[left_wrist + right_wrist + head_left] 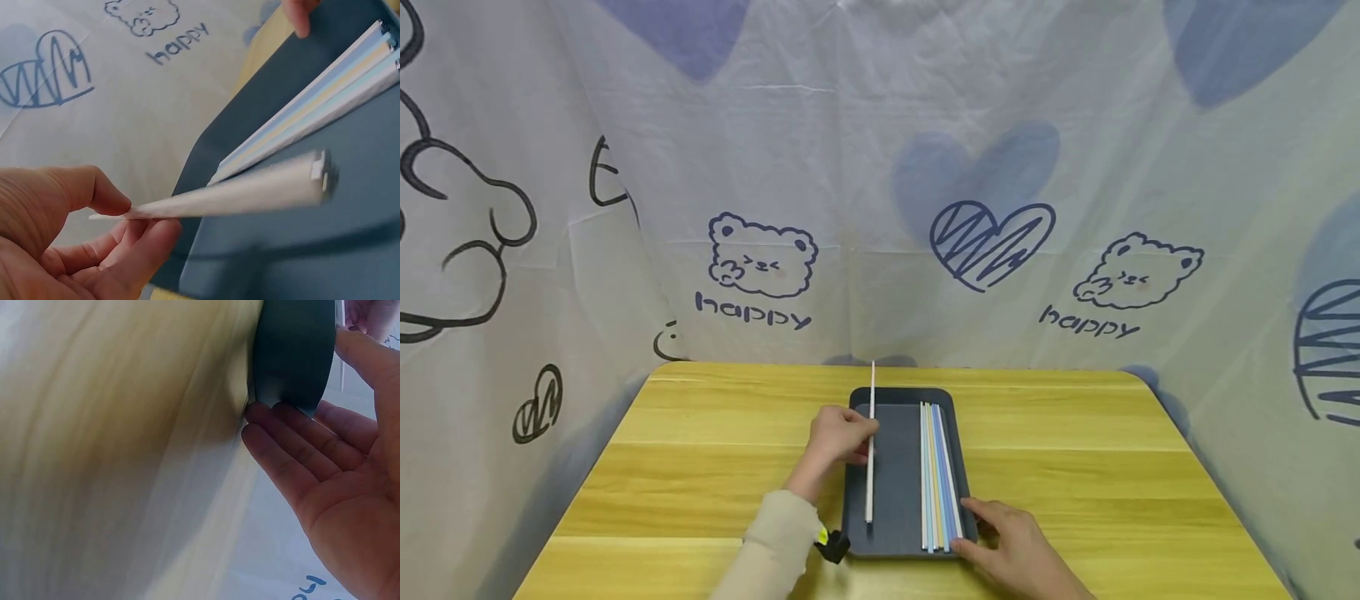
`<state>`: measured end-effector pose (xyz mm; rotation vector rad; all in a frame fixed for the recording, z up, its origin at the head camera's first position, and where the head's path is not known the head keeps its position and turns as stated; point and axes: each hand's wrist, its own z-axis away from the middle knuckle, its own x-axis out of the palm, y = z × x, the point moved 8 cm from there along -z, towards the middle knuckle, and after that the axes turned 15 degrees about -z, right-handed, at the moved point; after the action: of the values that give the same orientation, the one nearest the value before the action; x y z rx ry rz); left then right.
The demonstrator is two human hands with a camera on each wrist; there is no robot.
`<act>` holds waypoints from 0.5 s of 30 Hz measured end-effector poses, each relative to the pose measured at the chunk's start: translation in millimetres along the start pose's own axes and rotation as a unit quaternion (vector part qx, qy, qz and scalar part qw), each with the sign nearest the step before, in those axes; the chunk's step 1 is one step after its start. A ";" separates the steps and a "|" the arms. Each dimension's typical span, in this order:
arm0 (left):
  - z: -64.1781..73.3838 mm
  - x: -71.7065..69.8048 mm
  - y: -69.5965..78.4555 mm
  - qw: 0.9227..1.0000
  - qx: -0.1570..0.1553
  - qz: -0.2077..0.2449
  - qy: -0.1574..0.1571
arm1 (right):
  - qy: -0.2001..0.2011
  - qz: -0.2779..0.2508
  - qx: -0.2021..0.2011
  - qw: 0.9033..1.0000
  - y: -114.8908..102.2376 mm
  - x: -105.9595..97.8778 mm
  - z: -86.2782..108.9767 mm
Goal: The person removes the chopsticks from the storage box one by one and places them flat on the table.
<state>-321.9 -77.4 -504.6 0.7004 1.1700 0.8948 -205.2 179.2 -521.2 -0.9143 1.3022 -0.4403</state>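
Note:
My left hand pinches a long, thin white bar between thumb and fingers, partway along its length. The bar hangs over the left part of a dark grey tray. Its slotted end shows close up in the left wrist view, over the tray floor, where a shadow falls. At the tray's near right corner is my right hand. Its thumb lies at the rim and its fingers hold against the outer wall. Along the tray's right side lie several similar bars in white, blue, light blue and yellow, side by side.
The tray stands on a wooden table with a yellow grain. White cloth with printed hearts and bears hangs behind the table and at its sides. A black device on my left wrist is close to the tray's near left corner.

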 end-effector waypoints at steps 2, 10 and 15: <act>-1.1 -7.4 -4.7 1.000 -0.008 0.011 0.004 | -0.004 -0.003 -0.001 1.000 -0.1 0.3 -0.6; -2.7 -35.4 -18.9 0.999 -0.029 0.036 0.022 | -0.018 -0.007 0.012 1.000 1.9 1.2 -2.4; -1.7 -48.4 -24.7 0.998 -0.035 0.034 0.029 | -0.023 -0.007 0.014 1.000 1.8 1.5 -2.7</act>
<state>-324.6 -131.7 -503.3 0.6636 1.1655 1.0137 -207.7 178.3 -523.5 -0.9064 1.2458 -0.4447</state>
